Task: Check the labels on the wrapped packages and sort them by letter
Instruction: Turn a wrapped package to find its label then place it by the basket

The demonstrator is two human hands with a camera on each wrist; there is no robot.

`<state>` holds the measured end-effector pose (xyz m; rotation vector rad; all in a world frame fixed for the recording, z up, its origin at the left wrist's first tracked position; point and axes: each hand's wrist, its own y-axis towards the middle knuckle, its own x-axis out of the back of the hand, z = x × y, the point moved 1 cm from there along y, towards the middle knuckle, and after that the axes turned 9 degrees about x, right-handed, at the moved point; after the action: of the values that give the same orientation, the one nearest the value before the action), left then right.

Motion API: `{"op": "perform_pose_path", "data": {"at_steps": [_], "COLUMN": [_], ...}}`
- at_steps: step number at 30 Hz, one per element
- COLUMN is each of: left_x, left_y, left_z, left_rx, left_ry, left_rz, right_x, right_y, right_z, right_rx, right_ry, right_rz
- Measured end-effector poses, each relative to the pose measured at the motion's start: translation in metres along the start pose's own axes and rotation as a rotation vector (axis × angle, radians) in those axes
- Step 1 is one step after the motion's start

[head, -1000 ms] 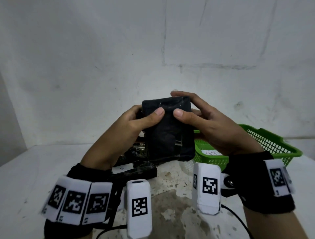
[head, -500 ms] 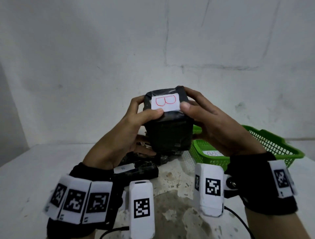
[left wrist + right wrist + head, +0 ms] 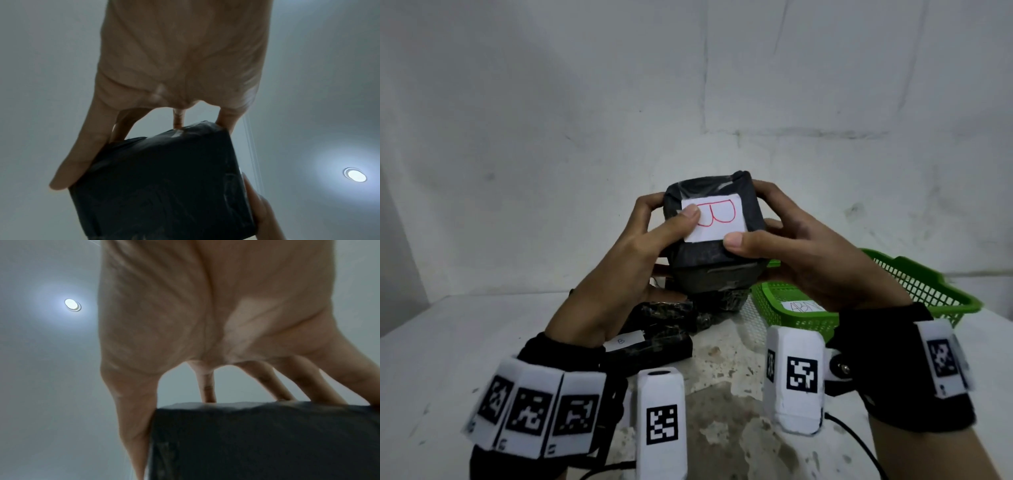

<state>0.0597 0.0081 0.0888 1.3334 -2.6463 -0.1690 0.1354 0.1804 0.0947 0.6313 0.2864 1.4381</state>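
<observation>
Both hands hold a black wrapped package (image 3: 714,260) up in front of me, above the table. Its white label (image 3: 717,219) faces me and shows a red letter B. My left hand (image 3: 654,236) grips the package's left side, thumb on the label's left edge. My right hand (image 3: 767,236) grips the right side, thumb at the label's lower right corner. The wrist views show the same black package (image 3: 164,186) (image 3: 263,439) from below, with fingers curled over its far edge. More black packages (image 3: 654,339) lie on the table beneath, one with a small B label (image 3: 625,341).
A green mesh basket (image 3: 914,291) stands at the right on the white table (image 3: 431,359), with a paper tag (image 3: 803,306) on its front wall. A white wall rises close behind. Ceiling lamps (image 3: 354,177) (image 3: 72,305) show in the wrist views.
The package has been turned in both hands: a second ago its plain black side faced me, then the B label came up on top, and now the label tilts fully toward me.
</observation>
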Motion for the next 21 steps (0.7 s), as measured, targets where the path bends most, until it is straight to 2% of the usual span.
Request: {"op": "perform_pose_path", "data": {"at_steps": [15,21], "left_x": [0.0056,0.0100], "left_y": [-0.0061,-0.0071], "left_z": [-0.0049,-0.0056], "left_rx": [-0.051,-0.055], "left_ry": [0.035,-0.009], "left_rz": [0.042,0.034], "right_x": [-0.0088,-0.0094], "right_y": [0.0036,0.0036], "right_z": [-0.0021,-0.0027], "right_rx": [-0.026,-0.036], "right_ry": [0.008,-0.026], "right_rz": [-0.039,0.001]}}
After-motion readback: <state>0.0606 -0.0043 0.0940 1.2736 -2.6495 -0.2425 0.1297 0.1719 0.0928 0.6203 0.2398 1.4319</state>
